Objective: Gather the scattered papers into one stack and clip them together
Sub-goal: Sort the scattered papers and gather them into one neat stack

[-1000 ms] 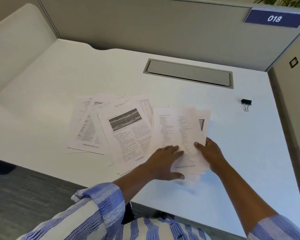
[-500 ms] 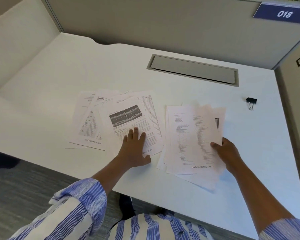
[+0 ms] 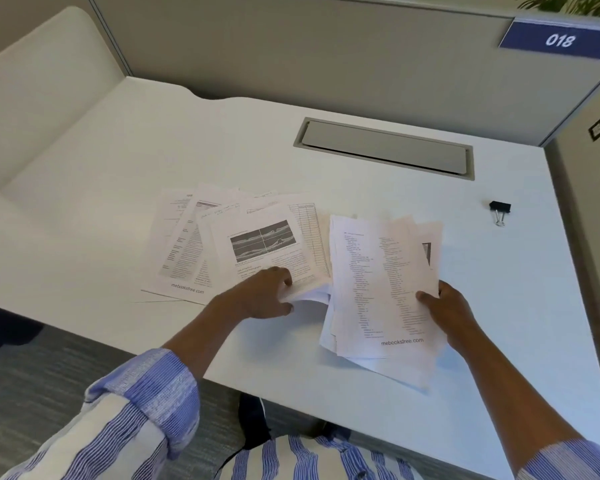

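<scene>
Printed white papers lie in two groups on the white desk. A loose gathered stack with a text list on top sits to the right; my right hand grips its right edge, thumb on top. To the left several sheets lie fanned out, the top one showing a grey picture. My left hand pinches the lower right corner of that picture sheet and lifts it off the desk. A black binder clip lies alone at the right.
A grey cable hatch is set into the desk behind the papers. Grey partition walls close off the back and right, with a blue "018" sign. The desk's front edge runs just below my hands.
My left hand went from pressing flat on the picture sheet to pinching and lifting its lower corner. Before that it slid off the right stack, which my right hand pulled rightward.
</scene>
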